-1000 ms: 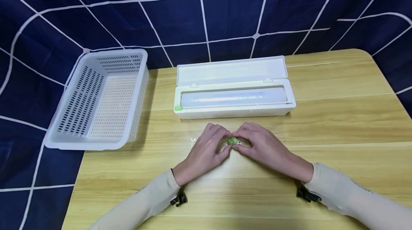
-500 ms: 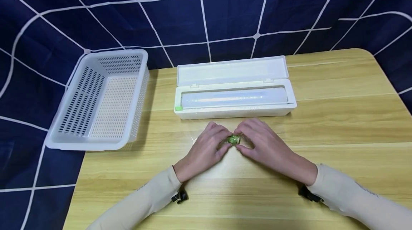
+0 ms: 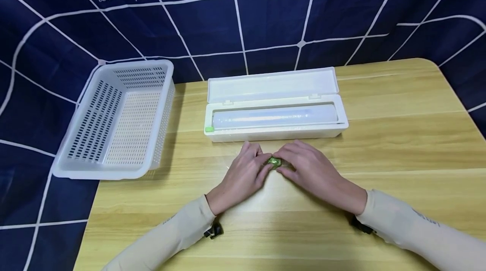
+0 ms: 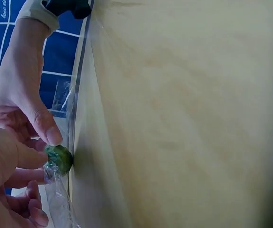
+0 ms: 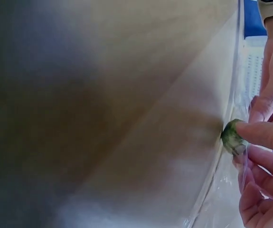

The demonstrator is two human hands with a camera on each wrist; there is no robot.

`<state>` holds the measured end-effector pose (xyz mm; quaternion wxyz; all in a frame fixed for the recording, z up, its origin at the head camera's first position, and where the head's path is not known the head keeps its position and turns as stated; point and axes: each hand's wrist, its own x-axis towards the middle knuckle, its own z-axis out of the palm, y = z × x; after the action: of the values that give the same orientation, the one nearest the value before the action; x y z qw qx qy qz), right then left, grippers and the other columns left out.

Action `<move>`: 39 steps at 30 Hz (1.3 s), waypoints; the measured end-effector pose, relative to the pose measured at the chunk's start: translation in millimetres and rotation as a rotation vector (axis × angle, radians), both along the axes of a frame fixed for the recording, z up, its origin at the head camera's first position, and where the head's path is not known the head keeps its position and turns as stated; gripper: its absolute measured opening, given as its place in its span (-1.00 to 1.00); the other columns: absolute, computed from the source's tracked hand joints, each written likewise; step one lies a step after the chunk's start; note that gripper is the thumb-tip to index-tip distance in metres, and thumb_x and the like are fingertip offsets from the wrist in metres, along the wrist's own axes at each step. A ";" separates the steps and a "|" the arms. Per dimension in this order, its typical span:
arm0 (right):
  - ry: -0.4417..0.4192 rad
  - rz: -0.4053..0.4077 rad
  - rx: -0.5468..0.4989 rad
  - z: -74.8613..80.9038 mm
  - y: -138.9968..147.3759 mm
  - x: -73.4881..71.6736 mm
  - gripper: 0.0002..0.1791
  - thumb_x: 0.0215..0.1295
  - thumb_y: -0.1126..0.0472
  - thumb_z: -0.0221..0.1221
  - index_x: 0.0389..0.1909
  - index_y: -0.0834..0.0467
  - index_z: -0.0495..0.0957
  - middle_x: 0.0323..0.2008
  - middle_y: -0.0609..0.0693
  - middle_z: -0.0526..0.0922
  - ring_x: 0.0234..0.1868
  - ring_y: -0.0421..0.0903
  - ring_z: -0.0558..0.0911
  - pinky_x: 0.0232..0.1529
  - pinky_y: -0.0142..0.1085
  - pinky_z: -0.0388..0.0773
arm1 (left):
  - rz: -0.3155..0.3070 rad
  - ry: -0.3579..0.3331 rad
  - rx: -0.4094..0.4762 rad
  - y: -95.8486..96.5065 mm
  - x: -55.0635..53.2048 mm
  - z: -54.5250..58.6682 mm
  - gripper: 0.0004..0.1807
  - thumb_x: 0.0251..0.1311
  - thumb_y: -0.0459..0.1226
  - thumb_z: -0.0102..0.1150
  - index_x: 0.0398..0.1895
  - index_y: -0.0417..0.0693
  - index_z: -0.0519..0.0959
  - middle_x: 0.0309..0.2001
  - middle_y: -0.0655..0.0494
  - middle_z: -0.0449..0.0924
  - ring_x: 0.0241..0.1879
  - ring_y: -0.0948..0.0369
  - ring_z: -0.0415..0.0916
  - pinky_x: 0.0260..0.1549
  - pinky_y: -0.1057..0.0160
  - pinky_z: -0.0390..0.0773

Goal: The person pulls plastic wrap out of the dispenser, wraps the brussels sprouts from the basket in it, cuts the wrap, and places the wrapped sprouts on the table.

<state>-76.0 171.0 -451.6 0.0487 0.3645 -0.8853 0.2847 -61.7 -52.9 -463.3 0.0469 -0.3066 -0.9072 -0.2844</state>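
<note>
A small round green vegetable [image 3: 274,162], dark and shiny under clear cling film, lies low over the table between both hands. The left hand [image 3: 241,174] pinches it from the left with thumb and fingertips. From the other side, the right hand [image 3: 311,176] pinches its right end. In the left wrist view, crinkled cling film [image 4: 59,199] trails from the vegetable. Film also spreads under the fingers in the right wrist view. Parts of the vegetable are hidden behind the fingertips.
Behind the hands stands a white cling film dispenser [image 3: 277,135], its lid up and a film roll [image 3: 275,116] inside. A white perforated basket [image 3: 159,136] sits at the table's left edge. A navy cloth [image 3: 273,14] with white lines hangs behind the wooden table [image 3: 398,136].
Fingers of both hands have shifted slightly around the green vegetable, which has turned darker and shinier. Basket and dispenser stay in place.
</note>
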 end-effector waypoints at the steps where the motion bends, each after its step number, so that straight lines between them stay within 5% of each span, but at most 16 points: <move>1: 0.003 0.000 0.004 0.0 -0.3 -0.6 -0.65 0.19 0.28 0.63 -0.03 0.17 0.80 -0.09 -0.06 0.79 -0.07 -0.08 0.68 0.09 -0.04 0.68 | 0.003 -0.001 0.001 0.3 0.0 -0.6 -0.77 0.47 -0.30 0.40 0.06 -0.25 0.78 -0.21 0.07 0.49 -0.14 0.09 0.33 -0.18 0.25 0.46; 6: -0.006 0.009 0.024 0.7 -1.0 -4.5 -0.67 0.19 0.25 0.63 -0.05 0.17 0.81 -0.11 -0.05 0.78 -0.09 -0.08 0.69 0.13 -0.01 0.68 | 0.026 -0.013 0.022 0.4 -0.3 -0.5 -0.78 0.45 -0.30 0.43 0.04 -0.24 0.79 -0.23 0.09 0.51 -0.15 0.10 0.35 -0.16 0.22 0.47; 10: -0.018 0.005 0.046 1.5 -0.8 -8.0 -0.69 0.26 0.25 0.59 -0.01 0.20 0.83 -0.15 -0.05 0.73 -0.19 -0.15 0.59 -0.20 -0.21 0.67 | 0.050 -0.027 0.076 -3.7 -0.2 0.1 -0.80 0.41 -0.32 0.45 0.01 -0.23 0.78 -0.22 0.08 0.56 -0.14 0.12 0.39 -0.17 0.22 0.51; 15: -0.010 -0.006 0.082 1.4 -1.7 -10.2 -0.65 0.32 0.25 0.56 0.08 0.24 0.81 -0.24 -0.05 0.60 -0.31 -0.19 0.45 -0.36 -0.30 0.56 | 0.103 0.008 0.256 -22.6 -0.6 3.2 -0.83 0.34 -0.41 0.38 -0.04 -0.27 0.73 -0.26 0.05 0.61 -0.17 0.09 0.47 -0.12 0.16 0.57; 19: 0.007 -0.006 0.105 1.3 -2.7 -11.8 -0.63 0.34 0.23 0.54 0.12 0.24 0.79 -0.29 -0.05 0.58 -0.37 -0.19 0.43 -0.42 -0.30 0.52 | 0.206 0.117 0.437 -48.5 -7.3 6.9 -0.77 0.28 -0.52 0.32 -0.01 -0.37 0.62 -0.26 -0.09 0.57 -0.17 -0.07 0.47 -0.09 0.01 0.55; 23: 0.014 0.000 0.106 1.4 -2.7 -13.2 -0.68 0.36 0.22 0.52 0.09 0.21 0.79 -0.23 0.00 0.70 -0.34 -0.16 0.57 -0.36 -0.19 0.64 | 0.375 0.158 0.500 -74.4 -14.9 8.9 -0.51 0.29 -0.43 0.39 0.26 -0.37 0.52 -0.11 -0.28 0.42 -0.03 -0.20 0.37 0.03 -0.04 0.43; 28: 0.006 -0.003 0.089 0.5 -0.5 -13.3 -0.70 0.35 0.24 0.52 0.06 0.19 0.79 -0.13 0.05 0.77 -0.23 -0.08 0.70 -0.26 -0.09 0.73 | 0.460 -0.027 0.513 -91.9 -20.1 7.9 -0.25 0.31 -0.26 0.53 0.55 -0.12 0.46 0.04 -0.26 0.33 0.06 -0.22 0.34 0.03 -0.03 0.42; 34: 0.009 -0.001 0.080 -0.6 -0.4 -11.3 -0.71 0.34 0.25 0.51 0.04 0.16 0.78 -0.28 -0.05 0.67 -0.36 -0.19 0.54 -0.38 -0.18 0.61 | 0.418 -0.284 0.614 -100.4 -25.5 1.6 -0.27 0.35 -0.31 0.54 0.57 0.04 0.51 0.10 -0.13 0.35 -0.14 -0.07 0.46 -0.15 0.15 0.58; 39: 0.027 0.000 0.074 -0.4 -0.2 -9.8 -0.68 0.31 0.25 0.53 0.06 0.17 0.77 -0.33 -0.07 0.62 -0.40 -0.22 0.47 -0.42 -0.23 0.56 | 0.380 -0.363 0.645 -108.1 -32.5 -1.0 -0.33 0.39 -0.31 0.50 0.54 0.07 0.55 0.16 -0.11 0.41 -0.19 0.05 0.44 -0.17 0.24 0.56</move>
<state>-85.8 170.8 -451.9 0.0472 0.3700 -0.8944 0.2467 -94.1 -161.0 -464.3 0.0316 -0.0480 -0.8056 -0.5896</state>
